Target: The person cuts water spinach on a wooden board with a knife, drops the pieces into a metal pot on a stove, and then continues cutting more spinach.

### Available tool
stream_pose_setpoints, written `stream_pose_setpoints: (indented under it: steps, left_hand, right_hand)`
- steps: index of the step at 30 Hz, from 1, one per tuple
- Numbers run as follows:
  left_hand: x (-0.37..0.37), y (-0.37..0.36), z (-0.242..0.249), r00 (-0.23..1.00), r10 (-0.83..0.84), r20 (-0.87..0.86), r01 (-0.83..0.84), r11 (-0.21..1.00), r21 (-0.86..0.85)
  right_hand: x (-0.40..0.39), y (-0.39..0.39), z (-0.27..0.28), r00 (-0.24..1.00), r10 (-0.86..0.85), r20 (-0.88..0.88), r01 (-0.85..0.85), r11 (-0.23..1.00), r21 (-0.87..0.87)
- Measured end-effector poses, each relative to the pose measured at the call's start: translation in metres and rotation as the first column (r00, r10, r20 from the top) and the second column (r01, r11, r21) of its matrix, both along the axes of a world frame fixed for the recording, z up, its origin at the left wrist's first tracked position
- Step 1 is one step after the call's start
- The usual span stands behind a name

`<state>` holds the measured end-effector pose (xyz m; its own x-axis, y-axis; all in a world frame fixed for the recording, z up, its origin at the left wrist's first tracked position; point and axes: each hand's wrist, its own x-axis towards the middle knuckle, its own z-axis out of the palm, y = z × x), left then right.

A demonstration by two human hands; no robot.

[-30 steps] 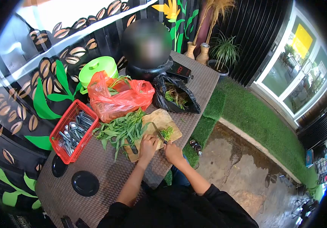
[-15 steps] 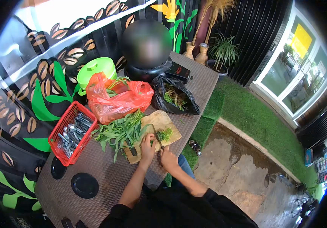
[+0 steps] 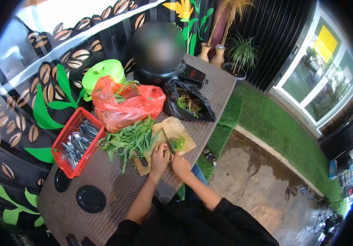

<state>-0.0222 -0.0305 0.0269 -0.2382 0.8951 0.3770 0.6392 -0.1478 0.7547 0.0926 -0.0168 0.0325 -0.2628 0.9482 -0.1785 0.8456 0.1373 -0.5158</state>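
Observation:
A wooden cutting board [image 3: 184, 130] lies near the table's right edge. My right hand [image 3: 180, 165] is closed round the handle of a knife [image 3: 167, 140], whose blade slants up and left over the board. Just left of the blade, my left hand [image 3: 159, 159] presses with bent fingers on green stems, partly hidden under it. Chopped green pieces [image 3: 178, 143] lie to the right of the blade. Long leafy greens [image 3: 132, 140] spread over the board's left side and onto the table.
Behind the board are a red plastic bag [image 3: 123, 108] and a black bag [image 3: 192, 100] holding plant scraps. A red basket [image 3: 78, 141] of cutlery, black plates [image 3: 91, 199], a green lidded container [image 3: 104, 76] and a black box [image 3: 192, 74] share the table [image 3: 123, 192].
The knife and my right hand have shifted slightly up and left, closer to my left hand. The rest of the table looks much the same.

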Motion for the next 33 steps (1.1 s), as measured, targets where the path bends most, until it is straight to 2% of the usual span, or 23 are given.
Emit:
stream_pose_setpoints:
  steps: [2, 5, 7, 12, 15, 18, 20, 22, 24, 27, 28, 30, 32, 33]
  left_hand:
    - [0.002, 0.0, 0.001, 1.0, 0.01, 0.029, -0.009, 1.0, -0.018]
    - [-0.002, 0.004, -0.004, 0.999, 0.022, 0.026, -0.021, 0.999, -0.038]
    - [-0.002, 0.005, -0.009, 0.998, 0.014, 0.063, -0.014, 1.0, -0.001]
    - [-0.002, 0.0, -0.008, 0.998, 0.009, 0.06, -0.01, 1.0, 0.014]
    - [-0.004, -0.002, -0.005, 1.0, 0.011, 0.029, -0.013, 0.999, 0.04]
    - [-0.005, -0.001, -0.008, 1.0, -0.021, 0.012, 0.02, 0.997, 0.069]
    - [-0.008, -0.002, -0.011, 1.0, -0.015, -0.004, 0.016, 0.999, 0.028]
    - [-0.01, 0.003, -0.01, 0.999, -0.021, 0.027, 0.02, 0.999, 0.048]
    - [-0.012, 0.005, -0.012, 0.967, -0.005, 0.254, 0.019, 0.998, -0.055]
    - [-0.016, 0.012, -0.014, 0.96, 0.015, 0.281, -0.003, 0.999, -0.041]
    - [-0.018, 0.013, -0.015, 0.959, 0.014, 0.284, -0.003, 0.999, -0.042]
    - [-0.021, 0.012, -0.015, 0.993, -0.015, 0.119, 0.014, 1.0, 0.014]
    - [-0.02, 0.011, -0.015, 0.99, -0.006, 0.139, 0.006, 1.0, -0.001]
    - [-0.02, 0.01, -0.012, 0.988, 0.0, 0.156, 0.002, 1.0, -0.01]
  right_hand:
    - [0.007, 0.003, 0.002, 0.999, 0.019, -0.029, -0.019, 1.0, 0.014]
    - [0.005, -0.01, 0.004, 0.999, 0.021, 0.036, -0.024, 0.997, 0.079]
    - [-0.002, -0.021, 0.003, 0.996, -0.03, 0.079, 0.034, 0.998, -0.046]
    - [0.002, 0.001, -0.001, 0.999, 0.028, -0.036, -0.027, 0.999, 0.034]
    - [0.0, -0.018, 0.016, 0.998, -0.055, 0.032, 0.056, 0.998, -0.038]
    - [-0.006, -0.019, 0.015, 0.999, -0.038, 0.032, 0.042, 0.991, -0.13]
    - [-0.004, -0.008, 0.009, 0.999, -0.041, 0.025, 0.043, 0.995, -0.09]
    - [0.004, 0.007, 0.014, 0.999, 0.029, -0.033, -0.031, 0.998, -0.061]
    - [0.005, 0.004, 0.016, 0.999, 0.032, -0.017, -0.033, 0.996, -0.082]
    - [0.0, -0.015, 0.018, 1.0, -0.007, 0.022, 0.008, 0.998, -0.067]
    - [-0.005, -0.021, 0.017, 0.999, -0.021, 0.047, 0.024, 0.997, -0.072]
    - [-0.007, -0.021, 0.014, 0.997, -0.036, 0.073, 0.041, 0.996, -0.079]
    - [-0.007, -0.011, 0.008, 0.999, -0.031, 0.013, 0.031, 0.999, 0.033]
    - [-0.004, -0.007, 0.011, 1.0, -0.008, 0.001, 0.008, 1.0, 0.02]
